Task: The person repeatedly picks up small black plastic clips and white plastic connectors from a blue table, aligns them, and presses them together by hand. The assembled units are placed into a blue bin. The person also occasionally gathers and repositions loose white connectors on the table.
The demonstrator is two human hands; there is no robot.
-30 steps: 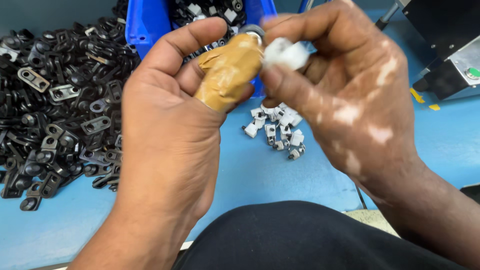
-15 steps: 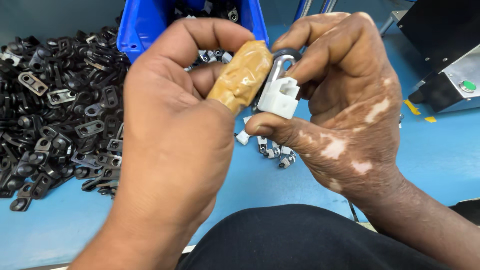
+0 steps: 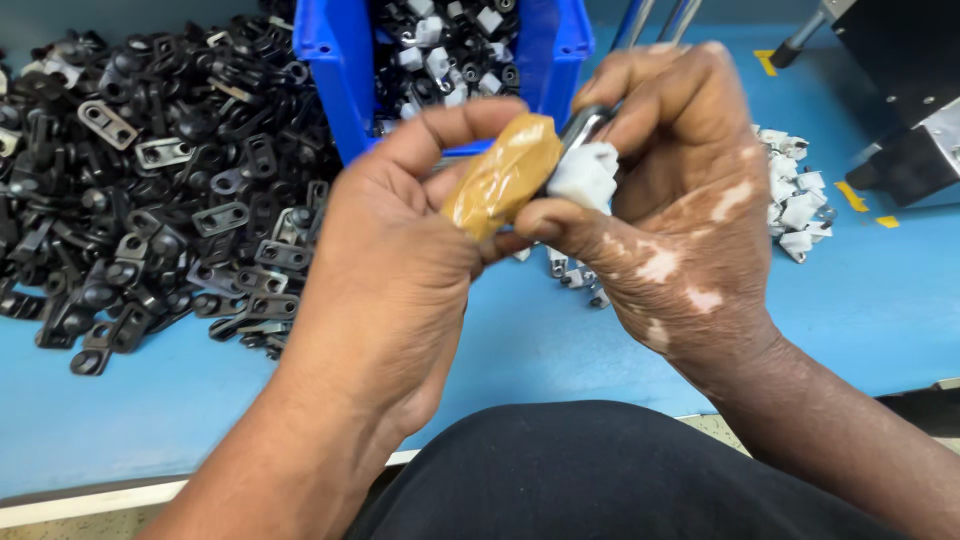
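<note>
My left hand [image 3: 385, 265] is raised over the blue table, its thumb wrapped in tan tape [image 3: 503, 175] and pressed against a small part. My right hand [image 3: 675, 215] pinches that part between thumb and fingers: a white plastic piece [image 3: 583, 177] joined to a dark metal clip [image 3: 584, 125]. Both hands touch around the part, just in front of the blue bin [image 3: 340, 70]. Most of the metal clip is hidden by my right fingers.
A large heap of black metal clips [image 3: 150, 190] covers the table at the left. The blue bin holds several assembled black and white parts [image 3: 445, 45]. Small white pieces [image 3: 795, 195] lie at the right and under my hands [image 3: 575, 275]. A black machine [image 3: 900, 90] stands at the far right.
The white piece was at my right fingertips, then turned flat against the taped thumb; now it is gripped closer in. Both hands have shifted slightly right and lower against the bin.
</note>
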